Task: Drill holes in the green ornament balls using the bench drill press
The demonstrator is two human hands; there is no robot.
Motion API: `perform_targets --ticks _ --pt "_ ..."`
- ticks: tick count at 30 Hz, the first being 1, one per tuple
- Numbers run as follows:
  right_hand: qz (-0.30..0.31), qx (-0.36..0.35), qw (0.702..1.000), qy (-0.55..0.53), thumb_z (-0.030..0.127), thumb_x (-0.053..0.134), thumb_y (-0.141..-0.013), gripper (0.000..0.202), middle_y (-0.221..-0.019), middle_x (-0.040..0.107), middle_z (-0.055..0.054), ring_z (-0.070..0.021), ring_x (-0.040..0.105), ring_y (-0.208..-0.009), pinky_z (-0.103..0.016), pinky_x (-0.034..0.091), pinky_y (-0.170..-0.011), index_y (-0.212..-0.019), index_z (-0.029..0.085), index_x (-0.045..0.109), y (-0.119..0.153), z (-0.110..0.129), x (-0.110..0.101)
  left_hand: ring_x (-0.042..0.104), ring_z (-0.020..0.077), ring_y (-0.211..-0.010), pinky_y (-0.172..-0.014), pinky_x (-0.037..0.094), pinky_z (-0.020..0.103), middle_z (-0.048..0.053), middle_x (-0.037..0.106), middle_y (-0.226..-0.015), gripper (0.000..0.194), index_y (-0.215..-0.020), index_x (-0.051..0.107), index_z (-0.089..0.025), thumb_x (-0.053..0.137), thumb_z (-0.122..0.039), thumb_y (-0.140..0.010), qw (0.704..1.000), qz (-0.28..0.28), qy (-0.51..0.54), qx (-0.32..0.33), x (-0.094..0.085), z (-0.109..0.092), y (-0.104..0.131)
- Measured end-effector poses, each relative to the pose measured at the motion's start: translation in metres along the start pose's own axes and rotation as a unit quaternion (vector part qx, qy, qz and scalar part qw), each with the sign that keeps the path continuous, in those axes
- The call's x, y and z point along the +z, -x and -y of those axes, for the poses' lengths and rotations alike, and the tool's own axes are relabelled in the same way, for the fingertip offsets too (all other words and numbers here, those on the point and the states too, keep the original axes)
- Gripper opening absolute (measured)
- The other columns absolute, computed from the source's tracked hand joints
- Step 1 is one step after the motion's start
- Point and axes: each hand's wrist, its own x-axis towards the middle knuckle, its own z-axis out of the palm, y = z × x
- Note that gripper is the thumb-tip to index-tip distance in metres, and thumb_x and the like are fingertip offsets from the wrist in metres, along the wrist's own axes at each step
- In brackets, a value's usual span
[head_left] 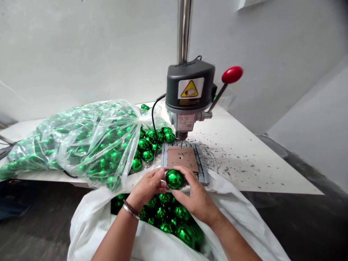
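Nearest, a large white fabric sack (92,214), mouth gaping, with glossy metallic-green balls (165,227) crowded inside. Just above that mouth, both bare hands around one glossy metallic-green round ball (174,179), clear of the sack's contents. Fingers of the right hand (197,192) curved over the top, thumb below, pinching the ball; fingers of the left hand (145,186) bunched, with thumb and fingertips closed on its left end. On the left wrist, a dark beaded bracelet (131,207) and a silvery bangle (133,213). Just beyond, on a white flat desk (282,183), a grey slotted metal base (201,163) under a flat brown square board (191,161) with a small hole. Above the board, a thin drill bit (181,144) pointing down from a dark-grey drill press head (174,81), with a red-knobbed lever (232,74) at the right. Around the base's right side, dark shavings (217,159). To the left, a bulging clear plastic bag (89,134) full of green balls, with more green balls near its gathered neck. Behind, an upright shiny metal column (185,30) and a pale grey wall (81,47).
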Motion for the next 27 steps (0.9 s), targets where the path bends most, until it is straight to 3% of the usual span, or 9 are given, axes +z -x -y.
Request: perform_targets --ticks 4,8,12,15,17,21,24,27 --pt "0.072 -0.046 0.995 0.056 0.016 0.047 -0.068 0.066 -0.136 0.054 -0.007 -0.0195 0.051 -0.129 -0.043 0.04 -0.116 -0.133 0.023 0.05 0.002 0.002 -0.001 0.056 0.0078 -0.061 -0.056 0.043 0.019 0.001 0.06 -0.071 0.056 -0.095 0.065 -0.013 0.077 -0.058 -0.064 0.992 0.068 0.096 -0.038 0.0 0.013 0.011" --pt "0.088 -0.015 0.996 0.022 0.014 0.044 -0.069 0.073 -0.14 0.05 -0.006 -0.018 0.048 -0.133 -0.042 0.036 -0.118 -0.141 0.023 0.043 0.008 0.005 -0.001 0.06 0.0097 -0.07 -0.062 0.048 0.02 0.004 0.065 -0.09 0.056 -0.109 0.065 -0.015 0.082 -0.043 -0.064 0.991 0.089 0.098 -0.035 -0.004 0.01 0.016" --pt "0.074 0.045 0.996 -0.004 0.02 0.046 -0.074 0.067 -0.141 0.05 -0.007 -0.0182 0.051 -0.129 -0.038 0.046 -0.109 -0.141 0.023 0.042 0.014 0.009 -0.006 0.061 0.0168 -0.092 -0.076 0.05 0.026 0.008 0.066 -0.107 0.051 -0.11 0.064 -0.016 0.081 -0.033 -0.065 0.995 0.06 0.063 0.055 0.003 0.01 0.018" --pt "0.073 0.082 0.994 -0.014 0.034 0.054 -0.08 0.061 -0.138 0.053 -0.008 -0.0186 0.058 -0.119 -0.033 0.055 -0.094 -0.139 0.024 0.044 0.017 0.01 -0.009 0.059 0.0188 -0.1 -0.088 0.048 0.028 0.006 0.066 -0.105 0.05 -0.109 0.06 -0.017 0.08 -0.025 -0.064 0.991 0.025 0.036 0.129 0.01 0.012 0.017" --pt "0.068 0.08 0.994 -0.014 0.045 0.056 -0.081 0.063 -0.138 0.052 -0.009 -0.0195 0.058 -0.12 -0.033 0.055 -0.094 -0.139 0.023 0.045 0.017 0.008 -0.009 0.059 0.0192 -0.101 -0.091 0.047 0.03 0.006 0.065 -0.107 0.051 -0.113 0.057 -0.018 0.078 -0.023 -0.066 0.988 0.026 0.018 0.154 0.013 0.013 0.016" --pt "0.045 0.042 0.998 0.0 0.048 0.054 -0.085 0.061 -0.14 0.051 -0.009 -0.02 0.052 -0.129 -0.039 0.045 -0.111 -0.139 0.022 0.046 0.017 0.0 -0.004 0.058 0.0208 -0.108 -0.097 0.045 0.032 0.008 0.062 -0.12 0.055 -0.126 0.054 -0.019 0.072 -0.024 -0.073 0.983 0.039 -0.076 0.163 0.012 0.014 0.018" --pt "0.053 0.027 0.998 0.011 0.045 0.052 -0.086 0.058 -0.143 0.049 -0.009 -0.0194 0.05 -0.132 -0.037 0.045 -0.111 -0.14 0.023 0.046 0.017 -0.006 -0.004 0.058 0.0224 -0.105 -0.097 0.046 0.036 0.01 0.061 -0.124 0.063 -0.13 0.054 -0.018 0.074 -0.027 -0.071 0.971 -0.004 -0.184 0.153 0.01 0.014 0.018" --pt "0.063 0.024 0.997 0.033 0.046 0.048 -0.088 0.058 -0.145 0.047 -0.009 -0.0197 0.048 -0.134 -0.036 0.046 -0.11 -0.141 0.023 0.046 0.017 -0.01 -0.009 0.059 0.022 -0.099 -0.092 0.048 0.037 0.01 0.063 -0.119 0.065 -0.128 0.056 -0.016 0.077 -0.027 -0.067 0.966 -0.032 -0.207 0.151 0.014 0.012 0.018"
